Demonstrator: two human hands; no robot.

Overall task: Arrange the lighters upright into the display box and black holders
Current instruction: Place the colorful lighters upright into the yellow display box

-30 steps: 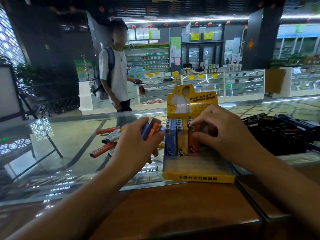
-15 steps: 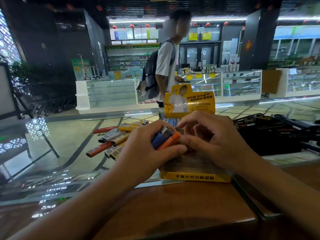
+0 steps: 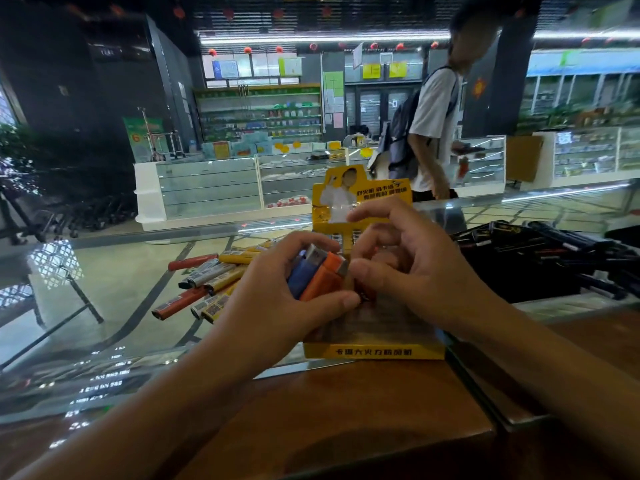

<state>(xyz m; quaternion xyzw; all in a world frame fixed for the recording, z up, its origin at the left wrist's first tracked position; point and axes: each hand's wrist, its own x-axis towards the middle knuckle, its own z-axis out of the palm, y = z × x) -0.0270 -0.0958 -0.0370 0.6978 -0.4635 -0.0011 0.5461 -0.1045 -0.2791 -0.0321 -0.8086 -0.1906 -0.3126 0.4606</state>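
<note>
My left hand [image 3: 277,306] grips a blue lighter [image 3: 303,275] and an orange lighter [image 3: 323,282] side by side, metal ends pointing up and right. My right hand [image 3: 415,268] is curled just right of them, its thumb and a bent finger pinching the orange lighter's metal end. Both hands hover over the yellow display box [image 3: 374,351], whose standing lighters are mostly hidden; a few metal tops [image 3: 346,237] show. Several loose lighters [image 3: 207,282] lie on the glass counter to the left. Black holders [image 3: 519,265] sit to the right.
The box stands where the glass counter [image 3: 104,306] meets a wooden top [image 3: 346,427]. Its yellow back card [image 3: 363,195] rises behind my hands. A person with a backpack [image 3: 433,133] walks past beyond the counter, with shop cabinets behind.
My right hand left the lighters in the box and came to the orange lighter in my left hand, which rose over the box. The person behind walked from left to right.
</note>
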